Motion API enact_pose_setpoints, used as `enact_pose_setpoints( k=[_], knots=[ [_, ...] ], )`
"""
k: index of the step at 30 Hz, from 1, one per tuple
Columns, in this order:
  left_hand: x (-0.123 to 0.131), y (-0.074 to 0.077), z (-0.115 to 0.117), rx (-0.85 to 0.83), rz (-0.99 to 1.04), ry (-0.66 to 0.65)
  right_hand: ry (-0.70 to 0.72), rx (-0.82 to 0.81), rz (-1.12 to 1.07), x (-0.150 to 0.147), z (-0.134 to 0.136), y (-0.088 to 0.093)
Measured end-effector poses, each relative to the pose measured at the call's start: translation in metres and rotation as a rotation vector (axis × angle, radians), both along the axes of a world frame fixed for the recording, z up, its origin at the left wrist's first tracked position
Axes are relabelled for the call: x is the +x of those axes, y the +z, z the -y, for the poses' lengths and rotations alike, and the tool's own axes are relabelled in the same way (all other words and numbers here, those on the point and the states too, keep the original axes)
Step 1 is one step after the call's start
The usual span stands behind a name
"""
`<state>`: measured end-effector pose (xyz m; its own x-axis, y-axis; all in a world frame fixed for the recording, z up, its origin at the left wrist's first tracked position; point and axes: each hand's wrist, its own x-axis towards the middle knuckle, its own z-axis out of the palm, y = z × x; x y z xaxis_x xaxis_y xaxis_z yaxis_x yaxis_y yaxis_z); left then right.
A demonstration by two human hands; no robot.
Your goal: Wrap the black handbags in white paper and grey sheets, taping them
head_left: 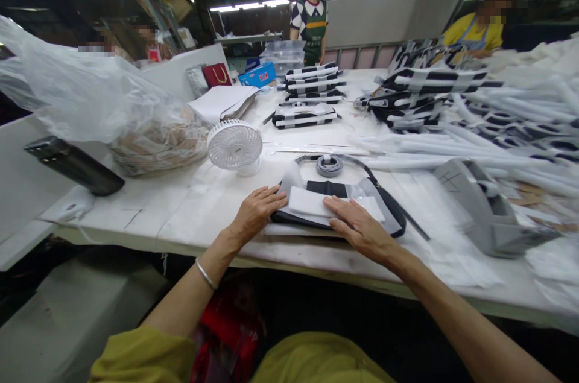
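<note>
A black handbag lies flat near the table's front edge, its strap looped towards the far side. Across its front rests a folded white padding sheet, with translucent wrapping around it. My left hand presses on the bag's left end, fingers stretched out. Over the padding sheet, my right hand lies flat with its fingers extended. Just behind the bag sits a grey coiled roll inside the loop of the strap. The bag's underside is hidden.
A white fan and a dark bottle are on the left. At right stands a grey tape dispenser. Stacked wrapped bags lie farther back, near a blue box. Several people are beyond the table.
</note>
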<state>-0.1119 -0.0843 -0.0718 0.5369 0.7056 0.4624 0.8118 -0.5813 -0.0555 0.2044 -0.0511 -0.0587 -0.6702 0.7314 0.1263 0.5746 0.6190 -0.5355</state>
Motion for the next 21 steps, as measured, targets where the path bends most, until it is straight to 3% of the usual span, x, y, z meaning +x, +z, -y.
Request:
enact_pose_setpoints(
  k=[4, 9, 13, 17, 19, 21],
  knots=[
    [-0.003, 0.005, 0.001, -0.134, -0.117, 0.016, -0.076, 0.024, 0.059, -0.012, 0.002, 0.006],
    [0.002, 0.023, 0.006, -0.178, -0.066, 0.023, -0.165, 0.164, 0.205, -0.036, 0.013, 0.011],
    [0.012, 0.064, 0.022, -0.308, -0.072, 0.081, -0.198, 0.218, 0.275, -0.041, 0.022, 0.008],
    [0.04, 0.106, 0.03, -0.44, 0.03, 0.178, -0.172, 0.232, 0.321, -0.04, 0.023, 0.003],
    [0.059, 0.11, 0.021, -0.41, 0.108, 0.188, -0.173, 0.231, 0.34, -0.04, 0.023, 0.003],
    [0.075, 0.099, 0.005, -0.376, 0.128, 0.153, -0.178, 0.224, 0.355, -0.04, 0.023, 0.003]
  ],
)
